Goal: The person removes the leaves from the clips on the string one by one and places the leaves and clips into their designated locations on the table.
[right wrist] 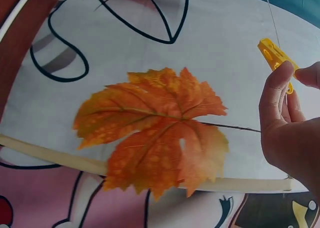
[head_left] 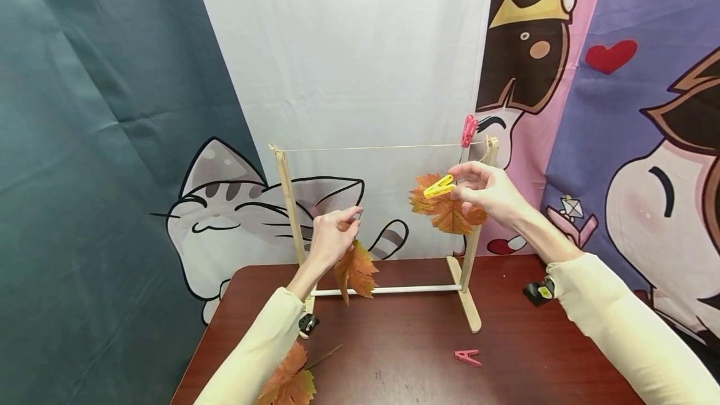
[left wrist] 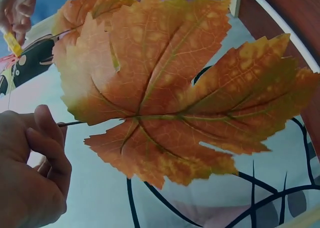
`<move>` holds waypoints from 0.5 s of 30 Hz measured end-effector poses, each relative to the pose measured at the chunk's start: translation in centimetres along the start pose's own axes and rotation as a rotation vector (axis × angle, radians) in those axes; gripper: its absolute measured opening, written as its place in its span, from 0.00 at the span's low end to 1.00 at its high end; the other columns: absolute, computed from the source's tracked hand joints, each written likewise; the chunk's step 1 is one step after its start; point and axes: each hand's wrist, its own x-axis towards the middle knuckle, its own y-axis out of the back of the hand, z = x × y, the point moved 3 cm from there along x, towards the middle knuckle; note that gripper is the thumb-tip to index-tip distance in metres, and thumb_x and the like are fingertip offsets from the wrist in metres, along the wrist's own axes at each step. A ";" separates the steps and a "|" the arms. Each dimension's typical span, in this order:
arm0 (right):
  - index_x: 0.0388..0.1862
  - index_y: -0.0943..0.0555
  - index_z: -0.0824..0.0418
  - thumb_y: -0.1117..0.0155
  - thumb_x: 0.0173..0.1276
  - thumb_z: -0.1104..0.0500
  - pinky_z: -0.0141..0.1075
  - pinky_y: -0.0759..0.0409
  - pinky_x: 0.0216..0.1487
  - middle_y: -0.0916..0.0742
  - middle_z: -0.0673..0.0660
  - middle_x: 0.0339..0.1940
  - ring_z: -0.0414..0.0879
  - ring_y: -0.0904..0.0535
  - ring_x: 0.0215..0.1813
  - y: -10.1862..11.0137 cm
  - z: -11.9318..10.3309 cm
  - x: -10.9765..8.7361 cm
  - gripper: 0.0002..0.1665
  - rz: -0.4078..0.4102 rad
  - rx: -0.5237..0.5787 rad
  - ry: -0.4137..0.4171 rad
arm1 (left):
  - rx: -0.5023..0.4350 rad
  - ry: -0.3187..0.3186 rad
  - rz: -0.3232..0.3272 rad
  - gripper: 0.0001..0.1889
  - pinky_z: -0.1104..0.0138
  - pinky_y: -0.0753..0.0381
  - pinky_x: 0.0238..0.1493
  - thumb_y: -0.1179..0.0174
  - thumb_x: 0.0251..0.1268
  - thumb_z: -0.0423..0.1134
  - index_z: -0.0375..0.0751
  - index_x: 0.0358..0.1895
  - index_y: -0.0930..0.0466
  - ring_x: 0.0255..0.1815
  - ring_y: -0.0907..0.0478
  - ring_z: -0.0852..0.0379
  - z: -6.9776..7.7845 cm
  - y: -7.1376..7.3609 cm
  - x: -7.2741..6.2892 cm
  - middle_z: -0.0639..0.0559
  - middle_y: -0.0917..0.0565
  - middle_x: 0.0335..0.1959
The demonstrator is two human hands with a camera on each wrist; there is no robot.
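Note:
My left hand (head_left: 333, 234) pinches the stem of an orange maple leaf (left wrist: 165, 98), whose blade hangs below the fingers in the head view. A yellow clothespin (head_left: 439, 187) is pinched between thumb and fingers of my right hand (head_left: 486, 189). Behind that hand, a second orange leaf (head_left: 450, 214) hangs by its stem from a pink clothespin (head_left: 469, 131) on the thin string (head_left: 371, 147). Wooden posts at either side carry the string. The right wrist view shows the yellow clothespin (right wrist: 274, 58) near the string, with the hanging leaf (right wrist: 155, 128) off to the left.
Another maple leaf (head_left: 289, 380) lies on the brown table (head_left: 394, 342) at the front left, partly behind my left sleeve. A pink clothespin (head_left: 467, 357) lies toward the front right. The wooden stand has a white lower bar (head_left: 416, 289) and a right foot (head_left: 465, 299). Behind hangs a cartoon-printed cloth (head_left: 365, 49).

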 end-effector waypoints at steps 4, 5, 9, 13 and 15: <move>0.58 0.29 0.77 0.42 0.68 0.73 0.35 0.18 0.27 0.12 0.60 0.34 0.43 0.19 0.25 0.1 0.9 -0.7 0.20 -0.017 0.039 -0.007 | 0.033 -0.027 -0.001 0.14 0.72 0.24 0.19 0.33 0.58 0.25 0.38 0.48 0.11 0.12 0.25 0.66 -0.4 0.3 -0.6 0.50 0.14 0.28; 0.58 0.29 0.77 0.41 0.68 0.73 0.34 0.19 0.27 0.12 0.59 0.34 0.43 0.20 0.24 0.2 1.1 -1.0 0.20 -0.020 0.042 -0.010 | 0.039 -0.035 0.001 0.14 0.72 0.24 0.19 0.33 0.58 0.25 0.38 0.47 0.11 0.12 0.25 0.67 -0.6 0.4 -0.7 0.50 0.14 0.28; 0.57 0.30 0.78 0.41 0.68 0.74 0.34 0.18 0.29 0.12 0.59 0.34 0.42 0.17 0.30 0.3 2.3 -1.9 0.20 -0.028 0.053 0.003 | 0.073 -0.074 0.000 0.13 0.71 0.26 0.20 0.32 0.55 0.25 0.37 0.44 0.10 0.13 0.26 0.68 -0.9 0.6 -1.2 0.52 0.14 0.26; 0.56 0.30 0.80 0.43 0.66 0.76 0.34 0.18 0.29 0.12 0.57 0.34 0.42 0.16 0.33 0.3 3.8 -3.0 0.20 -0.030 0.076 0.012 | 0.136 -0.127 -0.020 0.13 0.68 0.29 0.20 0.30 0.52 0.24 0.38 0.42 0.10 0.16 0.28 0.65 -1.3 0.9 -1.9 0.52 0.15 0.24; 0.55 0.30 0.79 0.41 0.66 0.76 0.34 0.18 0.28 0.12 0.58 0.36 0.43 0.16 0.34 0.3 4.5 -3.6 0.19 -0.033 0.113 0.008 | 0.163 -0.141 -0.041 0.13 0.68 0.30 0.20 0.30 0.51 0.24 0.38 0.41 0.10 0.16 0.29 0.64 -1.4 1.2 -2.3 0.51 0.15 0.24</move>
